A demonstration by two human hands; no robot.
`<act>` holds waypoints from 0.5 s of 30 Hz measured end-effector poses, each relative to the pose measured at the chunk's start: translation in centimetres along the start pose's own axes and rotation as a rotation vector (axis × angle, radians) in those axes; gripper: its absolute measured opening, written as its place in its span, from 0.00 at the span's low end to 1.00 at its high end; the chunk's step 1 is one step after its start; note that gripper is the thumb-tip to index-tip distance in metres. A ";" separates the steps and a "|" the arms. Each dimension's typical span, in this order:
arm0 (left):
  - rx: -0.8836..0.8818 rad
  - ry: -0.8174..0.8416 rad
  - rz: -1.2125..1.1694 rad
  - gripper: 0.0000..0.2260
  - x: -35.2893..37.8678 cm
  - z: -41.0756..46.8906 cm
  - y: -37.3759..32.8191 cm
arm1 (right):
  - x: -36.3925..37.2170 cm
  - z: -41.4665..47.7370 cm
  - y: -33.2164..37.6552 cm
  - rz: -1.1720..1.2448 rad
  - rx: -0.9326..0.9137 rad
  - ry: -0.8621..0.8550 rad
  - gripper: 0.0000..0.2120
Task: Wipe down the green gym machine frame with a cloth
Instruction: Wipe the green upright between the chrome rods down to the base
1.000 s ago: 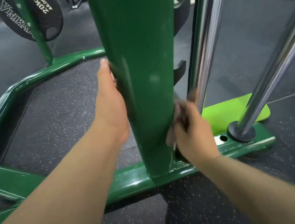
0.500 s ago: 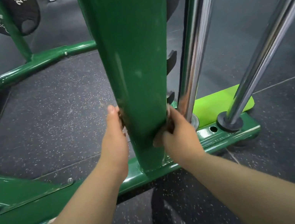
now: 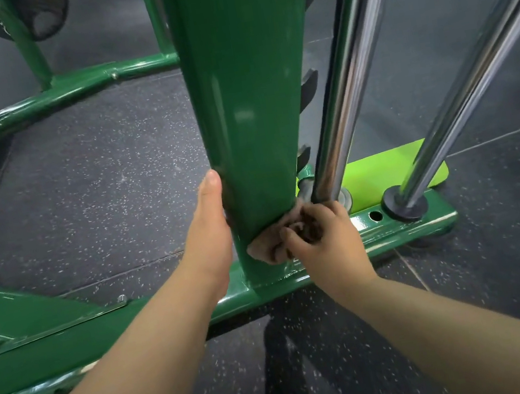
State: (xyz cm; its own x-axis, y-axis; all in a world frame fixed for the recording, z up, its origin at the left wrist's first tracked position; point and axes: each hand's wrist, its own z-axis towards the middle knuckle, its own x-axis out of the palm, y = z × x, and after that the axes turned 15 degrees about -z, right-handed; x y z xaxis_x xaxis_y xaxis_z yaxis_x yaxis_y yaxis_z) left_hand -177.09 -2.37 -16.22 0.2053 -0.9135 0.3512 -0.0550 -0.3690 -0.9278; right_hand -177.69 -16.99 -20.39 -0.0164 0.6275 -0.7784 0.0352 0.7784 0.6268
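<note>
From the head camera, the wiping has reached the bottom of the green upright post (image 3: pixel 253 122), just above its weld to the base rail (image 3: pixel 404 224). The right hand (image 3: pixel 325 244) grips a bunched brown cloth (image 3: pixel 270 246), fingers curled round it, and holds it against the post's lower right edge. The left hand (image 3: pixel 210 236) lies flat along the post's left side, thumb pointing up; its other fingers go out of sight behind the post, so whether they grip more cloth there I cannot tell (a dark strip beside the thumb may be cloth, or only shadow). By my reading the post is nearly done, and the next move calls for carrying the cloth round the joint and out along the base rail, easing past the two chrome guide rods (image 3: pixel 338 97) that stand just beside the right hand. The frame is glossy painted steel, smooth and rounded, showing bright reflections; the rods are mirror-polished cylinders; the cloth looks soft and crumpled; the floor (image 3: pixel 95 190) is dark speckled rubber, matte and grainy. A lime-green mat (image 3: pixel 385 172) lies behind the rail.
</note>
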 end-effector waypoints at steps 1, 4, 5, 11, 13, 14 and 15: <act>0.001 0.004 -0.011 0.20 0.1 -0.1 0.0 | 0.6 -0.3 0.0 0.024 0.048 0.004 0.14; 0.009 0.005 -0.030 0.17 0.3 0.0 0.0 | 2.7 -1.3 1.4 0.293 0.244 0.049 0.01; 0.008 0.009 -0.027 0.17 0.3 -0.1 0.0 | 3.3 -1.4 2.1 0.432 0.342 0.060 0.04; 0.025 0.055 -0.010 0.17 0.2 -0.4 -0.1 | 7.9 -0.2 1.9 0.433 0.530 0.100 0.23; 0.025 0.068 -0.008 0.15 -0.1 -0.4 -0.2 | 8.0 1.0 1.0 0.387 0.631 0.130 0.22; 0.023 0.071 -0.002 0.15 -0.4 -0.4 -0.2 | 7.6 1.6 0.3 0.370 0.671 0.141 0.19; 0.024 0.072 0.017 0.16 -0.8 -0.3 0.0 | 7.2 2.0 -0.5 0.337 0.691 0.144 0.15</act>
State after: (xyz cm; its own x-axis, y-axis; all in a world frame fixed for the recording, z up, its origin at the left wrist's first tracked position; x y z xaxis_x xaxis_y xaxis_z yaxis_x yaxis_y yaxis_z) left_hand -177.53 -1.73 -16.45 0.1331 -0.9301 0.3424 -0.0341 -0.3495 -0.9363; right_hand -175.79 -12.94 -26.40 -0.0225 0.8609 -0.5082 0.6748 0.3882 0.6277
